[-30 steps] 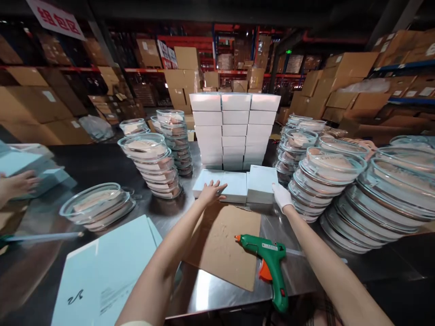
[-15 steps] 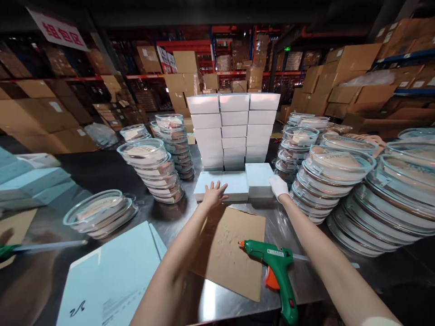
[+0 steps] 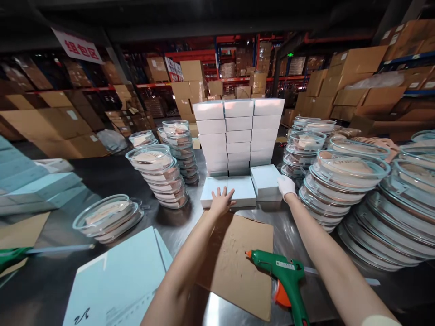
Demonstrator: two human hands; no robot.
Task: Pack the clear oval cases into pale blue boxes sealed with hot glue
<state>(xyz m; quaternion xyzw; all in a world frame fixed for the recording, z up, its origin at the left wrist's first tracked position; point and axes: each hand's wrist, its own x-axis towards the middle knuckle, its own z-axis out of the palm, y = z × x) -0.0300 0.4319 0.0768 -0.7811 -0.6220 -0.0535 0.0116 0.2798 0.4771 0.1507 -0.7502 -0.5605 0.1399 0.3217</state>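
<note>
My left hand (image 3: 222, 200), bare with fingers spread, rests on the front edge of two low light blue boxes (image 3: 243, 186) lying side by side. My right hand (image 3: 287, 186), in a white glove, grips the right front edge of a taller light blue box (image 3: 267, 179) beside them; some of its fingertips are hidden. Right behind stands a stack of white-sided boxes (image 3: 238, 136) in three columns. Between my forearms lies a flat cardboard sheet (image 3: 241, 267), with a green glue gun (image 3: 280, 265) partly on it, its orange nozzle pointing left.
Wrapped round glass dishes stand in stacks at left (image 3: 158, 176) and right (image 3: 340, 185). A large light blue box (image 3: 115, 280) lies front left. Another green glue gun (image 3: 13, 258) and more light blue boxes (image 3: 41, 188) are at the far left. Cardboard cartons (image 3: 64, 120) stand behind.
The view has shifted slightly, so everything sits a little lower and further right. The taller box under my right hand looks slightly turned. My left hand stays spread on the low boxes.
</note>
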